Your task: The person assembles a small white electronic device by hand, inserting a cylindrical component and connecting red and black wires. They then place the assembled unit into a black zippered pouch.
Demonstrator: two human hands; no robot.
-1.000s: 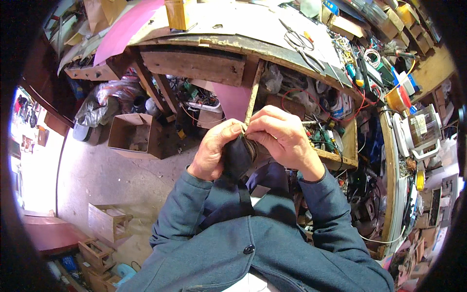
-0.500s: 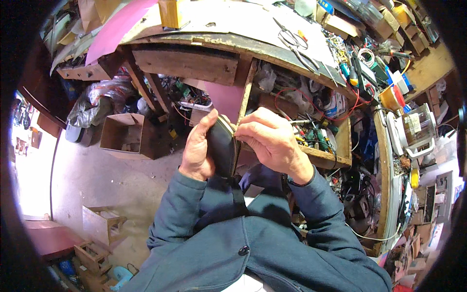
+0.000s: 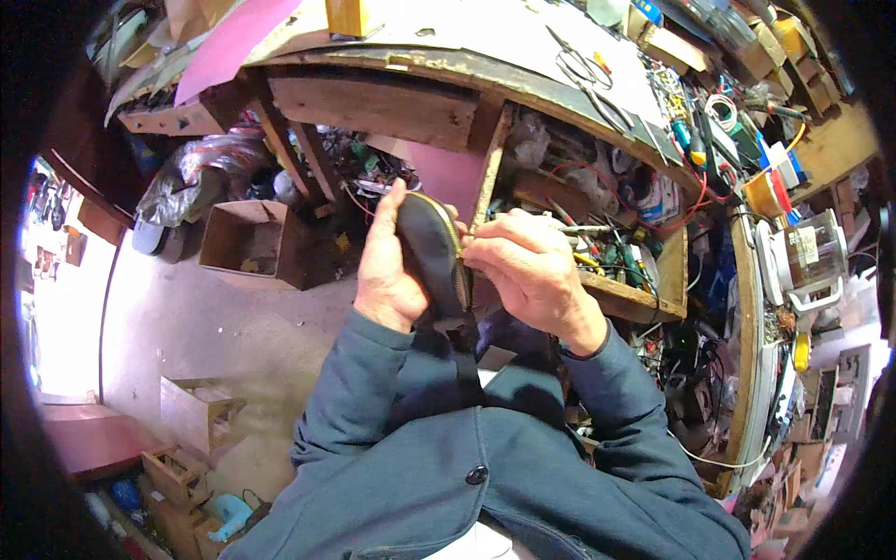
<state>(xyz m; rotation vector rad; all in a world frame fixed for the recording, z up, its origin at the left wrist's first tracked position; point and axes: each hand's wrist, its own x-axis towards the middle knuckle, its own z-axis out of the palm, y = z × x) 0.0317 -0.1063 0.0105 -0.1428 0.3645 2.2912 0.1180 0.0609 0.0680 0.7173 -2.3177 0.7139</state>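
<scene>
A black zippered pouch point(image 3: 431, 247) with rounded ends stands upright in my left hand point(image 3: 385, 266). The thumb lies along its upper left edge, and the other fingers are hidden behind it. A gold-coloured zipper point(image 3: 446, 217) curves down the pouch's right side. My right hand point(image 3: 532, 271) pinches at the zipper, about midway down that side, with thumb and forefinger pressed together. What looks like the zipper pull is mostly covered by those fingertips. Both hands are above my lap, in front of the workbench.
Scissors point(image 3: 581, 67) and pliers point(image 3: 611, 112) lie on the white bench top point(image 3: 485, 37). Below it, an open wooden drawer point(image 3: 644, 303) holds screwdrivers and other tools. A cardboard box point(image 3: 247, 245) stands on the floor at left. Cluttered parts and cables fill the right side.
The pouch has turned so more of its black face and the gold zipper show. My right hand stays pinched at the zipper. The whole view has shifted slightly.
</scene>
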